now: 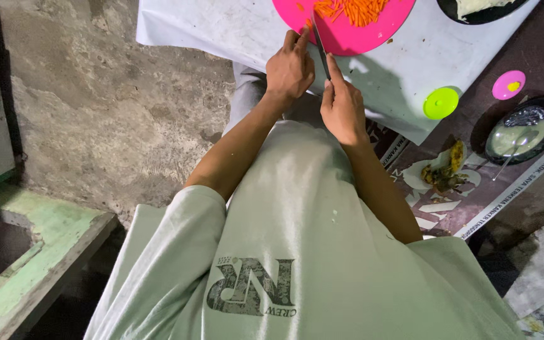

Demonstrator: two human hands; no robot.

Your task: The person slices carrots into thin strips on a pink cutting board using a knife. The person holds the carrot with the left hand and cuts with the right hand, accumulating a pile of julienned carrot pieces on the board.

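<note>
A heap of carrot sticks point(354, 11) already lies cut on the pink board point(360, 34), while the right hand point(342, 108) grips the knife point(320, 47) and the left hand point(289, 68), curled, steadies the last bit at the near edge

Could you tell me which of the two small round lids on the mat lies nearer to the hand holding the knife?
The lime-green lid: it sits at the white sheet's edge, closer to the right hand than the pink lid with the yellow centre.

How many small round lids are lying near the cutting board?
2. A green lid on the white sheet, right of the pink board; a pink lid further right on the dark mat. Others may lie out of frame.
</note>
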